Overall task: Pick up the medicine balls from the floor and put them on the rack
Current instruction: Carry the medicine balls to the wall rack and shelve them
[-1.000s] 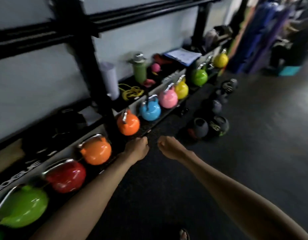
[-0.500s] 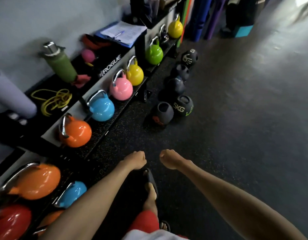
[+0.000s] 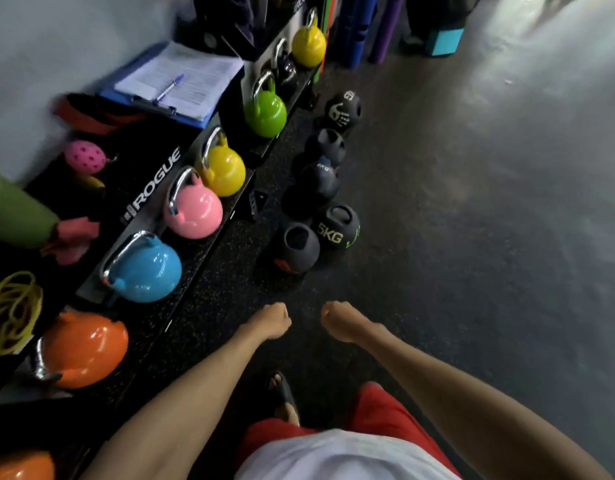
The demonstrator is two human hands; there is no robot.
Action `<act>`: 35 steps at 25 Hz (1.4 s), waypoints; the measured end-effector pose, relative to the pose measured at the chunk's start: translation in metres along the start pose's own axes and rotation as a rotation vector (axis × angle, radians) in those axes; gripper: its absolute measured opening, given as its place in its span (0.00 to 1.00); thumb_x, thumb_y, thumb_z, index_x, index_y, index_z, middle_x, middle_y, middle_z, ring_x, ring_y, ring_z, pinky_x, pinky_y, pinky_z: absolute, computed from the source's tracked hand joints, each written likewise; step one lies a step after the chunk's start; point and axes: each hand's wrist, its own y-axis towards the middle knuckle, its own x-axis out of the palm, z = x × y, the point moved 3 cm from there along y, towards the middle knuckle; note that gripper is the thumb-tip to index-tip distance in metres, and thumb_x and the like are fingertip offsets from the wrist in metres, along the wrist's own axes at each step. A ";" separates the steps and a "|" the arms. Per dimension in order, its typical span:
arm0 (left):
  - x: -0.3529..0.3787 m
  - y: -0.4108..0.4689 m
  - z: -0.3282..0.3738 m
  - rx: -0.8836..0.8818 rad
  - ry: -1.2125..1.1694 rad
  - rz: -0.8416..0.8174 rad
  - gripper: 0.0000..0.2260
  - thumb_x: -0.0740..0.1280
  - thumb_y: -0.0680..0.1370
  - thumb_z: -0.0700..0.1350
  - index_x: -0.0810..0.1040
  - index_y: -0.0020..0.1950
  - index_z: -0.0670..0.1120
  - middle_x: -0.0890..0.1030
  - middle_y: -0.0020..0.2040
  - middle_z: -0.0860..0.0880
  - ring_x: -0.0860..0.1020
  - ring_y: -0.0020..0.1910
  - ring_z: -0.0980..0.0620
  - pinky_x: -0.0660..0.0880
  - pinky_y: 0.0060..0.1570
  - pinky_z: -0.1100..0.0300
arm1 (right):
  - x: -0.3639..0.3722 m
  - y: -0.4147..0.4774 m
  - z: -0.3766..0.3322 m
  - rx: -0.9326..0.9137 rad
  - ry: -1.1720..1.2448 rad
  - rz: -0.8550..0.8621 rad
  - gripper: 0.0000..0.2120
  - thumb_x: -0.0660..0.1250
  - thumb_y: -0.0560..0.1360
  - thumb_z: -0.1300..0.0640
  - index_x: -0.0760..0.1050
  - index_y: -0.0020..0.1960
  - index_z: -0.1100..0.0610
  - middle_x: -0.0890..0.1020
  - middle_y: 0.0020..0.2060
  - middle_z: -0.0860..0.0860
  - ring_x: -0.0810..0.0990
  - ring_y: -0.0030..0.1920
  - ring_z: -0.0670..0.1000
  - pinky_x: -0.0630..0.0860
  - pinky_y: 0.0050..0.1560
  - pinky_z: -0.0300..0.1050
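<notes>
At least five black medicine balls [image 3: 316, 183] lie in a loose line on the gym floor [image 3: 472, 237], just beside the rack [image 3: 153, 181]. None is in hand, so the job appears to be at its very start. The person stands short of the nearest ball [image 3: 297, 249], which sits just beside a 5KG ball [image 3: 337, 227]. Both arms reach forward, and the left hand [image 3: 269, 322] and right hand [image 3: 339, 320] are curled into fists, holding nothing. Coloured kettlebells [image 3: 192, 213] line the rack's lower shelf and a clipboard [image 3: 181, 81] lies on the upper one. Where the balls will go cannot be told.
</notes>
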 end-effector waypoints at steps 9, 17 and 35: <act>-0.070 0.123 0.042 -0.061 -0.118 -0.042 0.09 0.59 0.82 0.48 0.76 0.57 0.47 0.80 0.55 0.45 0.81 0.53 0.44 0.79 0.56 0.47 | -0.085 0.139 0.004 -0.016 0.043 -0.073 0.16 0.56 0.80 0.54 0.79 0.58 0.58 0.82 0.55 0.58 0.81 0.58 0.62 0.77 0.59 0.54; -0.104 0.255 0.093 -0.262 -0.369 0.038 0.11 0.60 0.81 0.43 0.80 0.56 0.42 0.84 0.51 0.39 0.83 0.49 0.40 0.83 0.45 0.46 | -0.156 0.289 0.030 -0.196 -0.104 -0.210 0.14 0.58 0.82 0.55 0.77 0.59 0.61 0.82 0.57 0.61 0.80 0.57 0.63 0.72 0.48 0.50; -0.061 0.700 0.001 -0.460 -0.686 0.378 0.30 0.70 0.77 0.42 0.62 0.76 0.49 0.66 0.76 0.46 0.65 0.75 0.45 0.65 0.73 0.51 | -0.063 0.670 0.113 -0.025 -0.019 -0.175 0.18 0.56 0.82 0.61 0.68 0.70 0.66 0.74 0.67 0.64 0.73 0.66 0.64 0.69 0.61 0.50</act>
